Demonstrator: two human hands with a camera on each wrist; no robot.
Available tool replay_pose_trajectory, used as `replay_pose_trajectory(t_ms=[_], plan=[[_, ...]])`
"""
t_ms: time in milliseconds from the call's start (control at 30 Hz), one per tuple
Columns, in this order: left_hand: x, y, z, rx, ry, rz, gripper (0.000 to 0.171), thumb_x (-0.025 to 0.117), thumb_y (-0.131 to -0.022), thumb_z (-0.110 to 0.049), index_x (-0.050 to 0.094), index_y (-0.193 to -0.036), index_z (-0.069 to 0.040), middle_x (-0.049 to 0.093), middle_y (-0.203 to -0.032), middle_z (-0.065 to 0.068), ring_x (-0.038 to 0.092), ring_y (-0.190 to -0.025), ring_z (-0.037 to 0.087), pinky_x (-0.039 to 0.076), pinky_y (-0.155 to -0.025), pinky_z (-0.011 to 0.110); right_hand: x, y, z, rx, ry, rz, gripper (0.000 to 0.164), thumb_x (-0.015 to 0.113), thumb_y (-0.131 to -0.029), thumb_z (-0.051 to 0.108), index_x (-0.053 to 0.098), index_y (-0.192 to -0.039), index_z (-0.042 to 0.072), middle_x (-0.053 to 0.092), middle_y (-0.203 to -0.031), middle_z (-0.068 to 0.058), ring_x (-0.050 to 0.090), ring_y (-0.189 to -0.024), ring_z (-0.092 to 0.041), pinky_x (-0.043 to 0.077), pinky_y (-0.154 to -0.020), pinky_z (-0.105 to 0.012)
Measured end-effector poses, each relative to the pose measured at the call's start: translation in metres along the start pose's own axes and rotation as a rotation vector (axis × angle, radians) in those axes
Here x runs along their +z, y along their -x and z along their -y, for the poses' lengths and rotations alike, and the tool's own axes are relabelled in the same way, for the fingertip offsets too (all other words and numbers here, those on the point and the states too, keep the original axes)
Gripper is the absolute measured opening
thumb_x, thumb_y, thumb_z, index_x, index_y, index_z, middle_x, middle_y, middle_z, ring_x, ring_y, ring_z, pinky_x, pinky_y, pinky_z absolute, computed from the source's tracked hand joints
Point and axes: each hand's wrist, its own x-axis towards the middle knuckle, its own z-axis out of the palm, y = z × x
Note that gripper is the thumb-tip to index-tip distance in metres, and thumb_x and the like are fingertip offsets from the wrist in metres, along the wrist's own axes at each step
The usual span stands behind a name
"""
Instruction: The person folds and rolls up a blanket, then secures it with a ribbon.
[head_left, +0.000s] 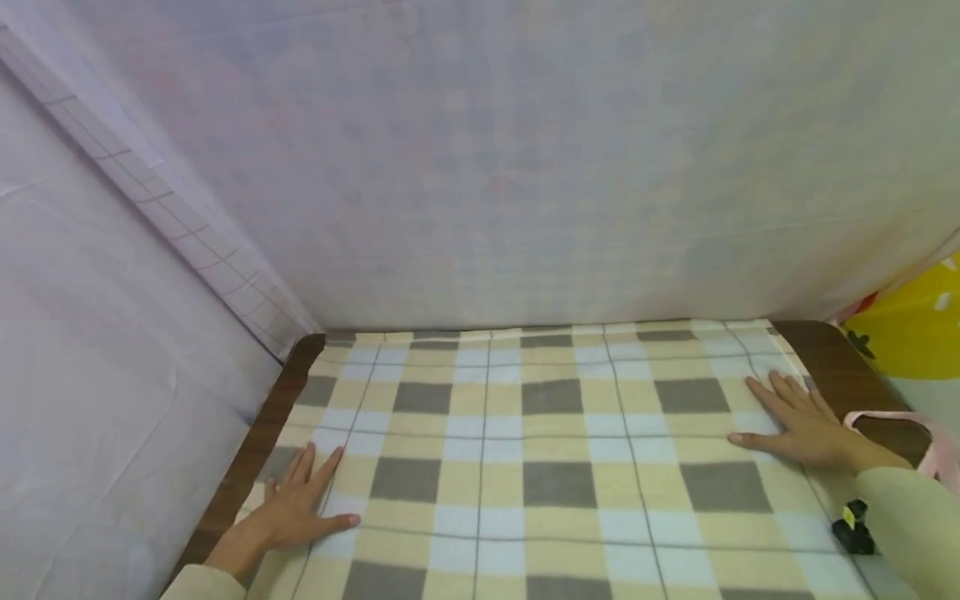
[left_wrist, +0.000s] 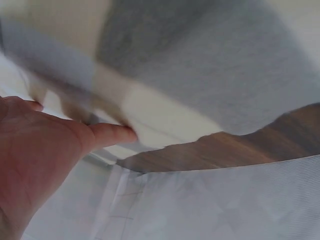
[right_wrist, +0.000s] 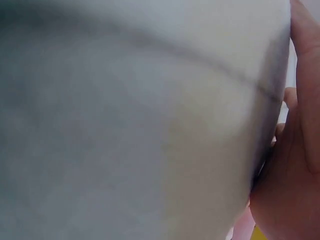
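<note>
A checked cloth in cream, pale blue and grey lies spread over a dark brown wooden tabletop. Near the cloth's left edge my left hand rests on it, fingers spread and straight. My right hand lies flat on the cloth by its right edge, thumb pointing inward. In the left wrist view, the left hand touches the cloth beside a wavy edge, with bare wood showing. The right wrist view is blurred; the right hand shows at the cloth's side.
A pale sheer curtain hangs along the table's far edge, and white fabric covers the left side. At the right are a yellow item and a pink strap. A small black device sits by the right sleeve.
</note>
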Motion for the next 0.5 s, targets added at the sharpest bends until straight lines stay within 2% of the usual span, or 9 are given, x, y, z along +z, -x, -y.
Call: replay_pose_trajectory(t_ms=[167, 267, 300, 400, 467, 500], plan=[[0.007, 0.016, 0.008, 0.021, 0.049, -0.023, 0.093, 0.059, -0.089, -0.064, 0.027, -0.156, -0.008, 0.01, -0.155, 0.041, 0.012, -0.141, 0.061, 0.011, -0.095, 0.086, -0.003, 0.008, 0.003, 0.012, 0.009, 0.009, 0.101, 0.061, -0.091, 0.056, 0.009, -0.157, -0.001, -0.003, -0.153, -0.044, -0.014, -0.139, -0.061, -0.025, -0.106, -0.066], [0.009, 0.025, 0.018, 0.017, 0.051, -0.04, 0.089, 0.058, -0.091, -0.062, 0.03, -0.155, -0.006, 0.016, -0.152, 0.043, 0.02, -0.136, 0.065, 0.017, -0.094, 0.085, -0.007, 0.019, 0.004, -0.012, 0.022, -0.03, 0.095, 0.065, -0.09, 0.051, 0.02, -0.154, -0.003, 0.008, -0.151, -0.046, -0.006, -0.139, -0.064, -0.018, -0.105, -0.073], [0.008, 0.028, 0.023, 0.006, 0.051, -0.045, 0.089, 0.059, -0.091, -0.061, 0.03, -0.154, -0.006, 0.018, -0.15, 0.044, 0.022, -0.134, 0.066, 0.02, -0.095, 0.084, -0.009, 0.023, 0.005, -0.024, 0.026, -0.048, 0.092, 0.067, -0.09, 0.049, 0.024, -0.153, -0.003, 0.012, -0.15, -0.047, -0.001, -0.138, -0.065, -0.012, -0.105, -0.076], [0.005, 0.036, 0.037, -0.019, 0.046, -0.055, 0.09, 0.062, -0.09, -0.059, 0.032, -0.152, -0.002, 0.023, -0.145, 0.048, 0.027, -0.128, 0.069, 0.032, -0.089, 0.081, -0.015, 0.037, 0.007, -0.078, 0.074, -0.136, 0.08, 0.075, -0.085, 0.041, 0.042, -0.142, -0.004, 0.032, -0.141, -0.047, 0.026, -0.129, -0.067, 0.016, -0.098, -0.082], [0.001, 0.041, 0.047, -0.048, 0.056, -0.037, 0.091, 0.063, -0.089, -0.058, 0.031, -0.152, -0.001, 0.024, -0.144, 0.049, 0.028, -0.127, 0.07, 0.037, -0.085, 0.079, -0.019, 0.048, 0.009, -0.114, 0.093, -0.189, 0.07, 0.079, -0.083, 0.034, 0.05, -0.134, -0.004, 0.044, -0.133, -0.044, 0.044, -0.116, -0.062, 0.034, -0.085, -0.079], [-0.002, 0.043, 0.051, -0.061, 0.062, -0.028, 0.092, 0.065, -0.089, -0.057, 0.03, -0.152, 0.0, 0.026, -0.142, 0.049, 0.03, -0.125, 0.069, 0.04, -0.083, 0.078, -0.022, 0.055, 0.01, -0.125, 0.099, -0.203, 0.066, 0.08, -0.082, 0.032, 0.052, -0.131, -0.003, 0.051, -0.127, -0.04, 0.052, -0.11, -0.054, 0.042, -0.081, -0.072]])
